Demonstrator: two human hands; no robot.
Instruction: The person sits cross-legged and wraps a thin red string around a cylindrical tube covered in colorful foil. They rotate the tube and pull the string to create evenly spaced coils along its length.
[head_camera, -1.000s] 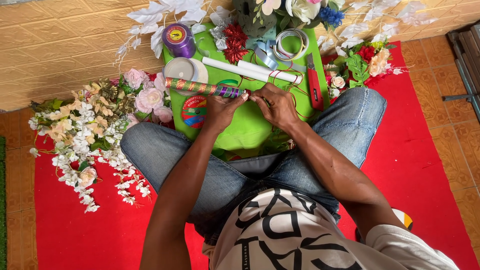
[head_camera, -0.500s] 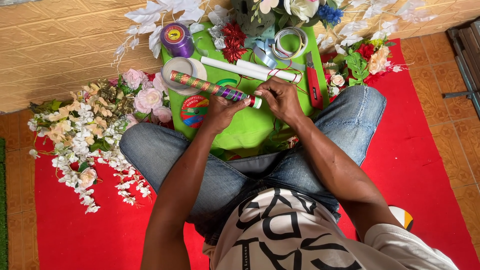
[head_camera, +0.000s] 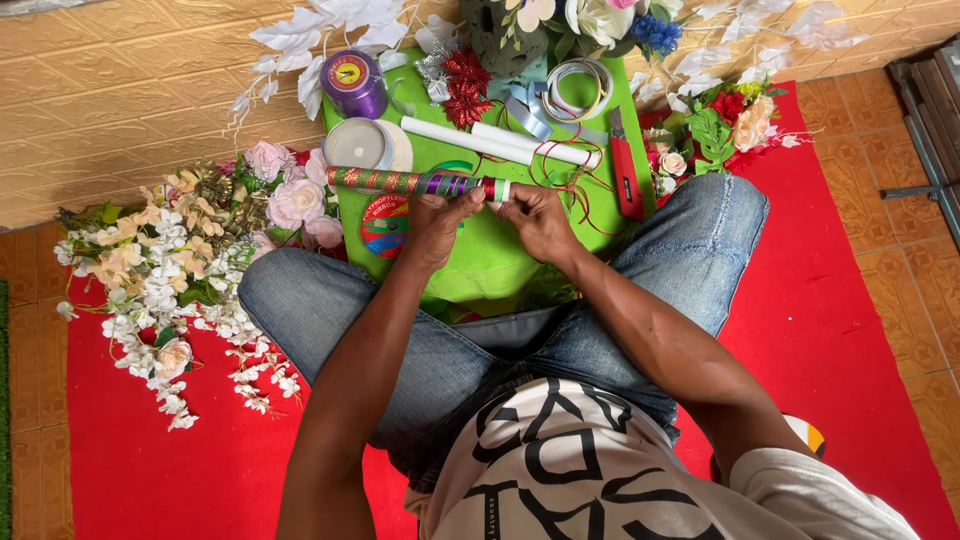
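I sit cross-legged on a red mat with a green board (head_camera: 480, 262) on my lap. Both hands hold a thin tube (head_camera: 385, 181) wrapped in red, green and purple ribbon, lying level across the board. My left hand (head_camera: 437, 222) grips it near its right part. My right hand (head_camera: 533, 215) pinches the tube's white end, with thin red string trailing from that hand. Two bare white tubes (head_camera: 500, 143) lie just beyond my hands.
A purple ribbon spool (head_camera: 352, 82), a white tape roll (head_camera: 362, 146), a ring of ribbon (head_camera: 578, 88) and a red utility knife (head_camera: 627, 178) lie on the board. Artificial flowers (head_camera: 175, 270) are heaped left and a second bunch of flowers (head_camera: 722, 125) lies right. A tan brick wall lies ahead.
The wrapped tube has swung from tilted to level and shifted slightly toward me. My right hand moved from near the tube's middle to its white end.
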